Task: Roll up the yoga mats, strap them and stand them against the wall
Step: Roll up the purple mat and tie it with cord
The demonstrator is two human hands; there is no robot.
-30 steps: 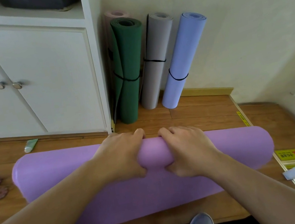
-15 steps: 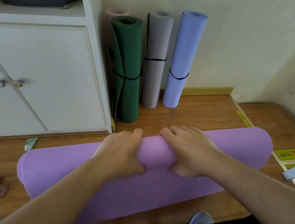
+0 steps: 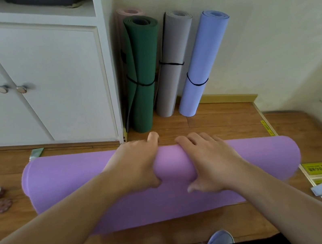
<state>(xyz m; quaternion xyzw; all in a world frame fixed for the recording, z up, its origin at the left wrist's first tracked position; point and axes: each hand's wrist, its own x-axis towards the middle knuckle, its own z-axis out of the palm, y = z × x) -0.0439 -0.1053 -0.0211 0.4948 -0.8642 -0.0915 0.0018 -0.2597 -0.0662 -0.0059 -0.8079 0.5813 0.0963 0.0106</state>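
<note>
Gripping the purple mat [image 3: 80,178]: left hand [image 3: 137,166]; right hand [image 3: 211,160].

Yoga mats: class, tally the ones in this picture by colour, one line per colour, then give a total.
Purple mat: 1
Green mat: 1
Grey mat: 1
Light blue mat: 1
Pink mat: 1
Total: 5
</note>
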